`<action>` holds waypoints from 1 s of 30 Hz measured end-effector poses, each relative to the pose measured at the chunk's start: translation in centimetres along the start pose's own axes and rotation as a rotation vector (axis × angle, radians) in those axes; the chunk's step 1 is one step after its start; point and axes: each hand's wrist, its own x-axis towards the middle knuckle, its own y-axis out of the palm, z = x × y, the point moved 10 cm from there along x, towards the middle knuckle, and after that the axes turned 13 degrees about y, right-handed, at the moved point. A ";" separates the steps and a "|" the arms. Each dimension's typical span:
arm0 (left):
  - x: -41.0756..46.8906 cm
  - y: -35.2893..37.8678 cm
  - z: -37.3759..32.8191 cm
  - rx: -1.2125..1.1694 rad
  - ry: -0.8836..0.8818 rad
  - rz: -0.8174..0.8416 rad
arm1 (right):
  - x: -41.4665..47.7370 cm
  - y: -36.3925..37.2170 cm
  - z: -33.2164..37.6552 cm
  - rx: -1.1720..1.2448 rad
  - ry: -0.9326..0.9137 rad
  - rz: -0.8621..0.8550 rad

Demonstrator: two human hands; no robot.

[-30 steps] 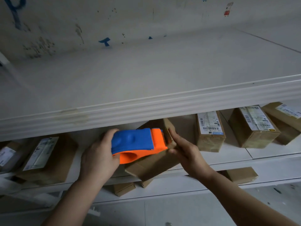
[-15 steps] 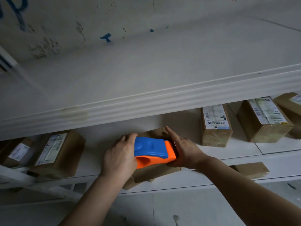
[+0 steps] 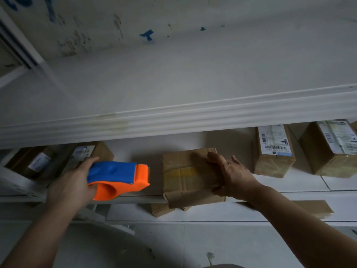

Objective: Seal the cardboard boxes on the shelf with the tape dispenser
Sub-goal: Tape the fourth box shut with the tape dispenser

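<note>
The left hand point(image 3: 71, 186) grips the dispenser point(image 3: 117, 178), curled round its orange handle, and holds it just left of the middle box point(image 3: 189, 175), clear of it. The right hand point(image 3: 231, 175) lies on that box's right edge, fingers fairly straight, steadying it on the shelf point(image 3: 301, 183), where its front overhangs the lip. Glossy strips cross its top, so I judge this one sealed. A labelled box point(image 3: 274, 151) stands to the right and a dim box point(image 3: 87, 153) to the left; whether either is taped I cannot tell, so more sealing probably remains
</note>
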 end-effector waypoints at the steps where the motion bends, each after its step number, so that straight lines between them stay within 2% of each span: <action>1: 0.0 0.6 0.1 0.010 0.010 0.021 | -0.1 -0.1 0.1 -0.004 -0.002 0.004; 11: 0.6 3.9 -3.9 0.072 0.149 0.045 | -0.7 -0.2 0.9 -0.063 -0.003 -0.005; 14: 1.1 3.9 -4.7 0.077 0.161 0.023 | -1.1 0.0 1.8 -0.206 -0.001 -0.005; 16: 1.5 3.6 -4.9 0.092 0.159 0.016 | -1.2 0.3 3.2 -0.357 -0.024 -0.011; 21: 2.0 3.7 -5.9 0.098 0.186 0.012 | -1.8 2.9 7.9 -0.410 -0.242 -0.114; 30: 1.8 4.8 -5.7 0.052 0.165 0.038 | -1.3 5.7 9.3 -0.493 -0.274 -0.082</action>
